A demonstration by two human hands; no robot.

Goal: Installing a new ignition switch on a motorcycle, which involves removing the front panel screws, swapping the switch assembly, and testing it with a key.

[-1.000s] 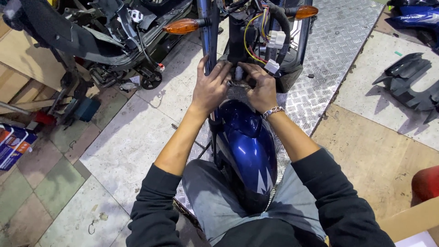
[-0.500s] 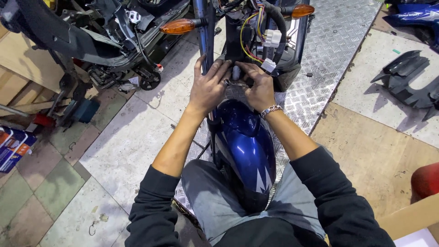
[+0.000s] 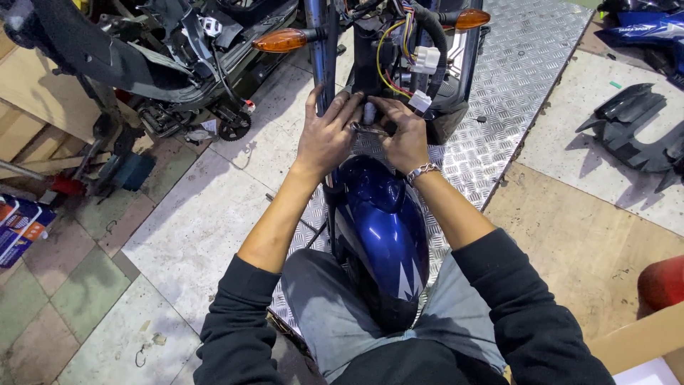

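Note:
A stripped motorcycle front end stands before me, with a glossy blue front fender between my knees. My left hand rests on the top of the fender next to the fork tube, fingers spread. My right hand, with a metal bracelet on its wrist, is closed on a small metal tool at the fender's upper mount. Above the hands hang yellow wires and white connectors. Orange turn signals stick out on both sides.
The bike stands on a checker-plate ramp. Another dismantled motorcycle lies at the upper left. Black plastic fairing parts lie on the floor at right, a red object and a cardboard box at lower right, a blue carton at left.
Both hands stay at the fender's upper mount and shift only slightly. The view has tilted a little.

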